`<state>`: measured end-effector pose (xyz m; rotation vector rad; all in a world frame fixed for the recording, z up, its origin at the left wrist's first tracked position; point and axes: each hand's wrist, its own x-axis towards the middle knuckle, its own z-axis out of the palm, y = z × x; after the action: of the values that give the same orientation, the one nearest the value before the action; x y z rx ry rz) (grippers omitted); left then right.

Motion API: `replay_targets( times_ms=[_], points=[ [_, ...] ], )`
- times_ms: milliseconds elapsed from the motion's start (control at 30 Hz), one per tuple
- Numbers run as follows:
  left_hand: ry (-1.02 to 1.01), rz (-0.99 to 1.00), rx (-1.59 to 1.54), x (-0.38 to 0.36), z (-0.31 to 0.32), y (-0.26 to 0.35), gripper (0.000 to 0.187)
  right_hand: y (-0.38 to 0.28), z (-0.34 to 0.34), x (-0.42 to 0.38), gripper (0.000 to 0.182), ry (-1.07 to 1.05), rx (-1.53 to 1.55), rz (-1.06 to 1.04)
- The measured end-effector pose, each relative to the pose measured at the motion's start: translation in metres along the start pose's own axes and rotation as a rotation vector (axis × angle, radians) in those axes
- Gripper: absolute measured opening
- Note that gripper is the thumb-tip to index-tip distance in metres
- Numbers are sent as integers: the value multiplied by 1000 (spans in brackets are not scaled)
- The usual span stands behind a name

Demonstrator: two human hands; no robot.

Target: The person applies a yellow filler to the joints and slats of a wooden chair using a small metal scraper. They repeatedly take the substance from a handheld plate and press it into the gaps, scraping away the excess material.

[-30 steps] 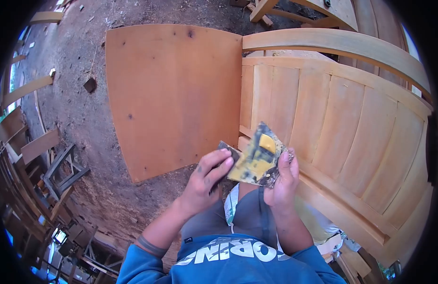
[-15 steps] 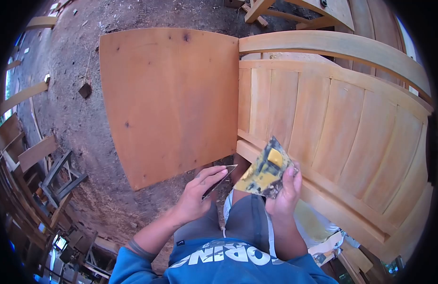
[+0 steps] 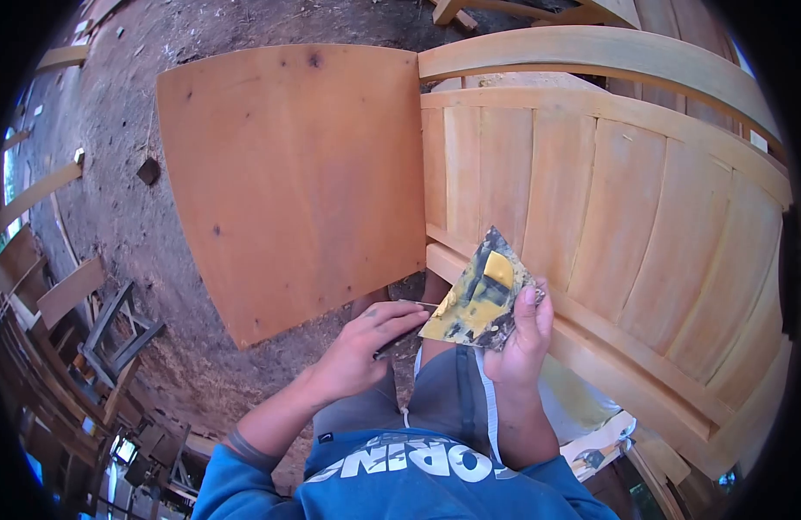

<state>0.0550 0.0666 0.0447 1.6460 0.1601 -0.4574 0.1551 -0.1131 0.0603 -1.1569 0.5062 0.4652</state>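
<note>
The right hand (image 3: 517,334) is raised in front of the person's lap, fingers curled narrow around the lower corner of a worn yellow sheet (image 3: 480,293) smeared with dark patches (it looks like used sandpaper, though the grit itself is too small to make out). The sheet stands tilted, its upper point toward the wooden panel behind it.

The left hand (image 3: 359,351) sits just beside it, fingers laid flat and close together over a thin dark strip (image 3: 400,329), whose end pokes out past the fingertips toward the sheet's lower left edge. Whether the strip touches the sheet cannot be told from this view.

Below both hands are the person's grey shorts (image 3: 444,390) and the blue sweatshirt (image 3: 400,477) with white lettering.

Just beyond the right hand lies a large pale wooden frame (image 3: 608,208) made of upright slats under a curved top rail; its lower rail runs right behind the sheet. Against the frame's left edge leans a flat reddish-brown board (image 3: 288,173), with a few small dark spots. The ground around it is bare dirt (image 3: 123,113), with a small wood block (image 3: 147,171) near the board's left edge and stacked timber pieces (image 3: 88,329) further left.
</note>
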Motion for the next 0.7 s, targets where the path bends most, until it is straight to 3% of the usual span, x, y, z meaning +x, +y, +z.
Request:
replay_targets(
  times_ms=[133, 167, 200, 300, 500, 600, 700],
  points=[
    [292, -112, -217, 3, -19, 2, 48, -6, -10, 0, 22, -54, -23, 34],
    [314, -248, -534, 4, -24, 0, 35, -5, -12, 2, 22, -52, -24, 76],
    [217, -347, -698, 6, -39, -7, 29, -4, -13, 5, 22, -53, -21, 114],
    [-17, -302, -1126, 22, -60, -24, 34, -5, -17, 5, 21, -139, -5, 279],
    [-395, -153, -885, 70, -54, -37, 29, -10, -10, -5, 21, -267, -9, 390],
    [-343, -290, -268, 59, -46, -60, 23, -25, -15, 1, 22, -237, -24, 312],
    [18, -354, -669, 41, -38, -54, 30, -28, -30, 1, 24, -249, -115, 225]
  ],
)
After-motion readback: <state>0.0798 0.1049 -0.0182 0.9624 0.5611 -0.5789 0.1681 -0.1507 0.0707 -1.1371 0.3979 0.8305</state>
